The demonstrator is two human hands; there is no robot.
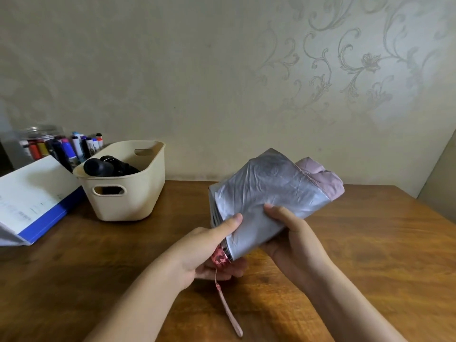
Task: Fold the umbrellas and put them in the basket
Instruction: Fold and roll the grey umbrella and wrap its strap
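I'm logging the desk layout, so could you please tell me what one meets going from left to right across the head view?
Blue and white folder → jar of markers → cream basket holding a black umbrella → left hand → silver and pink umbrella → right hand.

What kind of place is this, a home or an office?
Probably a room in a home: floral patterned wallpaper, a wooden table against it, and a jar of markers beside a cream basket.

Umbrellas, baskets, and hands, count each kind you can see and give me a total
Umbrellas: 2, a silver and pink umbrella in both hands, a black umbrella in the basket
Baskets: 1, the cream basket
Hands: 2, left hand, right hand
Total: 5
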